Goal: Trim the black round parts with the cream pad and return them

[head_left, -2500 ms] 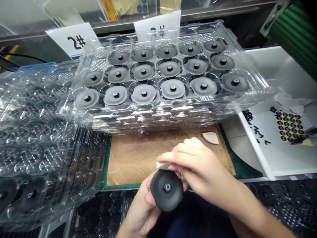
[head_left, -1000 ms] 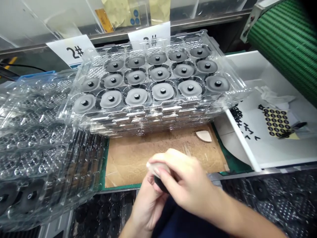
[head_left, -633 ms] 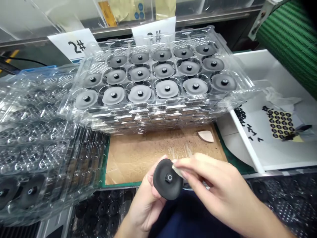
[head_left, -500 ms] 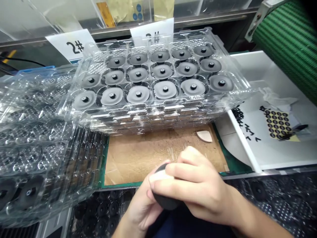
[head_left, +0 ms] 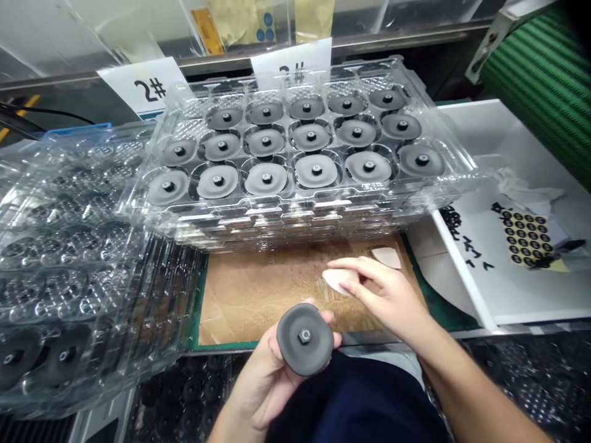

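Observation:
My left hand [head_left: 270, 375] grips a dark grey rounded disc [head_left: 295, 360] by its edge, near the front of the work surface. The disc faces up and has a small black hub with a metal centre. To its right, over the cardboard [head_left: 258, 289], my right hand [head_left: 385, 295] pinches a thin white pad [head_left: 339, 280] between thumb and fingers. Another white piece [head_left: 386, 256] lies at the cardboard's far right corner. Behind the hands, the top clear plastic tray [head_left: 286, 200] of a stack holds rows of similar grey discs [head_left: 316, 170].
More clear trays [head_left: 83, 246] are piled at the left. At the right stands a white bin [head_left: 466, 289] with small black parts and a sheet of round stickers [head_left: 527, 237]. A green ribbed roller [head_left: 545, 80] is at upper right. Paper signs [head_left: 143, 83] stand behind the stack.
My right hand has moved away from the disc, right and forward, with the white pad. The disc in my left hand now shows its hub side. The view has shifted slightly.

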Motion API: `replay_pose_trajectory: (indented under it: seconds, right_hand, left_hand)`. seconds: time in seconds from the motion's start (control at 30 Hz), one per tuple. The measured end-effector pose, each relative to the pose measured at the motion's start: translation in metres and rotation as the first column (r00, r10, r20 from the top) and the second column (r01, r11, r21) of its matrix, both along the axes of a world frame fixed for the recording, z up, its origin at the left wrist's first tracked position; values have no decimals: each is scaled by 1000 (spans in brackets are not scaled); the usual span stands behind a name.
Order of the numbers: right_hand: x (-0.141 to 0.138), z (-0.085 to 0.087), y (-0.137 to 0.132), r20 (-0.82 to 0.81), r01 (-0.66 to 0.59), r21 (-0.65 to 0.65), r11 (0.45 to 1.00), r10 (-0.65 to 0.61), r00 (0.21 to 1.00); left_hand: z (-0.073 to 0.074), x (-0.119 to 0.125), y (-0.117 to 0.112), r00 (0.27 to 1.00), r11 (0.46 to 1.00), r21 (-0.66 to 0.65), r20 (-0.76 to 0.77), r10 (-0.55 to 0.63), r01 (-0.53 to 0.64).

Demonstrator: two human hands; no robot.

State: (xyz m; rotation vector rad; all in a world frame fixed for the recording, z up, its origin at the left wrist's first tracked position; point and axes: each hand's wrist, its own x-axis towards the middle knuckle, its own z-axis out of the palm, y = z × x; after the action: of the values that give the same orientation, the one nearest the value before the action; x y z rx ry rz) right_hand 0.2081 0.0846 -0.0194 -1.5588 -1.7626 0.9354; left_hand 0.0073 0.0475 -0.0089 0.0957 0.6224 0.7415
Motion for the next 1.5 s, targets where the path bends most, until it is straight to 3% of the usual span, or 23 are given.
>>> replay_pose_trajectory:
  seconds: [0.07, 0.2, 0.33, 0.43, 0.5, 0.57, 0.7, 0.73, 0.8, 0.87, 1.0, 1.13, 1.23, 1.33, 1.4, 1.5]
  right_hand:
    - [6, -30, -12, 53, 124, -104, 987, -119, 991]
    - [5, -80, -47, 148, 196, -119, 973, -178, 973]
    - [1, -100, -73, 190, 210, -104, 972, -188, 964]
    - [3, -106, -73, 186, 206, -68, 976, -191, 964]
    - [7, -103, -63, 170, 213, -41, 976, -203, 964]
    - [11, -87, -49, 141, 226, -15, 974, -222, 965]
    - [4, -14, -31, 22, 237, 99, 967, -240, 971]
    - [-1, 6, -30, -67, 182, 209, 961, -171, 983]
    - [-12, 38, -28, -92, -118, 423, 899, 172, 981]
    - [-19, 53, -29, -42, -237, 467, 852, 289, 957]
    - [-18, 54, -31, 21, -114, 355, 928, 114, 993]
    - [-17, 51, -31, -7, -209, 388, 898, 230, 973]
    - [-19, 52, -29, 42, -174, 283, 943, 169, 985]
    - [-24, 51, -24, -68, -167, 318, 933, 198, 978]
    - [-25, 41, -19, -158, -148, 228, 962, 186, 970]
    - [-20, 6, -14, -187, -33, -49, 998, 24, 982]
  left_hand:
    - [0, -2, 1, 999, 999, -6, -12, 34, -34]
    - [-1, 0, 2, 997, 997, 2, -32, 72, -72]
    - [-1, 1, 0, 999, 998, 48, -25, 47, -46]
    - [1, 1, 0, 999, 997, 61, -25, 44, -43]
    - [4, 2, 0, 999, 997, 59, -5, 51, -51]
    - [6, 4, -1, 998, 997, 52, 4, 63, -63]
    - [9, 11, -5, 990, 992, 63, -85, 115, -110]
    - [9, 13, -7, 983, 989, 74, -121, 135, -126]
    - [8, 14, -10, 966, 982, 103, -188, 177, -160]
    - [7, 15, -13, 937, 972, 135, -269, 225, -194]
    - [8, 15, -13, 897, 957, 186, -346, 274, -221]
    - [6, 17, -12, 906, 960, 169, -325, 269, -225]
    - [4, 18, -13, 884, 958, 133, -370, 286, -254]
    - [3, 18, -13, 893, 959, 122, -351, 283, -256]
    - [1, 17, -12, 886, 952, 128, -347, 307, -279]
    - [-2, 12, -12, 880, 937, 134, -320, 350, -323]
